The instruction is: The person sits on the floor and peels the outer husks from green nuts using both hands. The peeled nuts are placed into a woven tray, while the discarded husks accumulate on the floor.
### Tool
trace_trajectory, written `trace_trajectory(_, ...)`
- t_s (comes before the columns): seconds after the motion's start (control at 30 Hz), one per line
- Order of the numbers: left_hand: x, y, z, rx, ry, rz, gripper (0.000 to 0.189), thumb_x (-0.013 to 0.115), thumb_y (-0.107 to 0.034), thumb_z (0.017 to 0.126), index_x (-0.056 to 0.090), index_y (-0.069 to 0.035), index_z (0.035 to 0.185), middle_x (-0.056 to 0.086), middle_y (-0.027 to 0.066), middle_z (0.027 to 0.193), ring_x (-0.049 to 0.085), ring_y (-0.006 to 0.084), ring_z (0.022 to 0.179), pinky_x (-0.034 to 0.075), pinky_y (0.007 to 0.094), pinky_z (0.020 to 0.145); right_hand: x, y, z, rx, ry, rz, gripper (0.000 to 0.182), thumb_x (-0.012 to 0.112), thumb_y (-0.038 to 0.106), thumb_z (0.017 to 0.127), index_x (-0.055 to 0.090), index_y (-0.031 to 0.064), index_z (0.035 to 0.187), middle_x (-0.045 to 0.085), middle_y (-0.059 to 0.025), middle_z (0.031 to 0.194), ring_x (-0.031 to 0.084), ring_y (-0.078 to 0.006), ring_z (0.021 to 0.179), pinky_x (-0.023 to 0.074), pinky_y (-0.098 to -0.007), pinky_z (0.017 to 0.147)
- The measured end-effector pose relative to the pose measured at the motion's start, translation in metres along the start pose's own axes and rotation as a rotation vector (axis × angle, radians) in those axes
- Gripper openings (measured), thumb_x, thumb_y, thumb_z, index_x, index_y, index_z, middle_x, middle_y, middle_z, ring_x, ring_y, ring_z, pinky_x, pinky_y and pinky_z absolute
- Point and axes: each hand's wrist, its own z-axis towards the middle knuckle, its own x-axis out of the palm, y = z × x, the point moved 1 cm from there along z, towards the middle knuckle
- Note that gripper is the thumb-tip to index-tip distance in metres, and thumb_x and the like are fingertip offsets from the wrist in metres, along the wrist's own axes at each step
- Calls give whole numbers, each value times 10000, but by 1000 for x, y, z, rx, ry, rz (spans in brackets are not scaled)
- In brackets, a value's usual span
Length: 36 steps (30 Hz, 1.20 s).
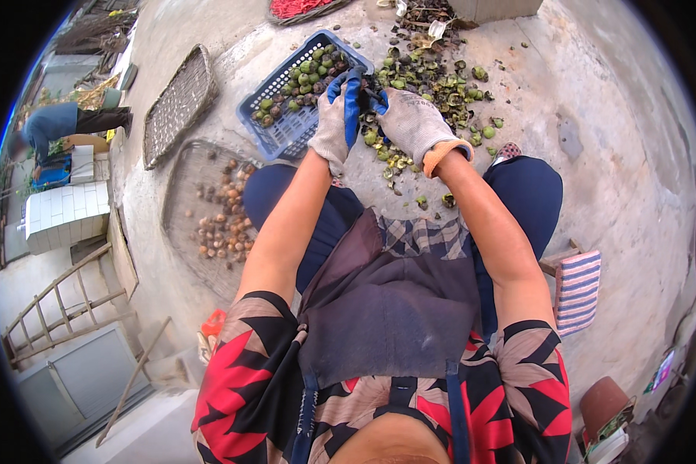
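Note:
Both my hands wear grey knit work gloves with blue coated palms. My left hand (337, 119) is curled over the near right side of a blue plastic basket (254, 130), its fingertips darkly stained; whatever is in its palm is hidden. Close beside it, my right hand (412, 119) grips a small dark object (373, 96), too unclear to name. Green and blackened unhulled walnuts (308, 75) fill part of the basket. Under and beyond my right hand, torn green husks (446, 87) are strewn over the concrete floor.
Left of my knees, a woven tray (177, 191) holds hulled brown walnuts (226, 232). Another woven tray (180, 107) lies farther off. A basket of red peppers (301, 8) is ahead. A stool with a striped cushion (578, 293) stands at right. A person (52, 127) bends over at far left.

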Motion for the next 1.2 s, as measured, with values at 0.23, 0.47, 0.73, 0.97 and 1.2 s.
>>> trace_trajectory(0.23,3,2,4,-29,9,-186,271,537,-228,937,613,-15,1086,634,30,875,577,92,733,484,238,666,-4,-1,-1,62,5,7,328,401,206,871,582,-7,1042,625,-229,1009,594,-382,975,470,-445,847)
trace_trajectory(0.47,-6,10,11,114,141,61,276,516,-162,941,585,7,1148,637,48,961,593,101,820,497,248,771,1,-12,0,37,-13,-34,323,384,188,866,590,-12,1016,621,-240,1007,597,-389,964,468,-449,845)
trace_trajectory(0.73,-8,16,7,107,222,126,263,512,-154,937,579,12,1130,631,28,941,568,93,825,479,247,767,8,-26,4,42,55,-25,336,435,231,851,594,-28,994,625,-245,993,598,-383,951,473,-446,820)
trace_trajectory(0.97,-13,11,5,93,349,292,266,526,-231,934,614,-15,1061,625,6,881,502,77,749,449,253,705,8,-30,3,90,211,140,330,432,241,881,584,-38,970,669,-204,821,675,-294,746,532,-367,715)
trace_trajectory(1.2,-10,10,-2,196,401,5,288,573,-239,917,599,-27,1111,644,25,977,583,105,863,476,266,784,0,-30,-2,384,431,855,350,409,213,937,603,-77,898,688,-160,847,681,-235,680,557,-319,565)
